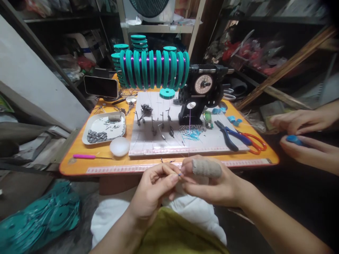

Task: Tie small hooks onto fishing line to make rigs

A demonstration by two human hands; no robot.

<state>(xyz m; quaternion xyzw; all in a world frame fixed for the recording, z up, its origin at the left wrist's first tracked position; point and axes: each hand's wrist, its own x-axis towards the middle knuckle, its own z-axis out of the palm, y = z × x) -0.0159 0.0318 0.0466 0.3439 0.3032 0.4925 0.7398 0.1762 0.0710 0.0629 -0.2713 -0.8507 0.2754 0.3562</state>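
My left hand is closed, thumb and forefinger pinching a thin purple line that shows a tiny blue spot at the fingertips. Just right of it, my right hand has its fingertips closed in at the same spot, and grey wrapping covers one finger. A strand of purple line comes down from the black winding machine toward my right hand. Between the fingertips, the exact grip is too small to make out. Green spools wound with purple line sit in a row on the machine's shaft.
A white tray of grey weights, a pink-handled tool and a white dome lie left. Pliers and orange-handled scissors lie right. Another person's hands hold something blue. A bag of green spools sits lower left.
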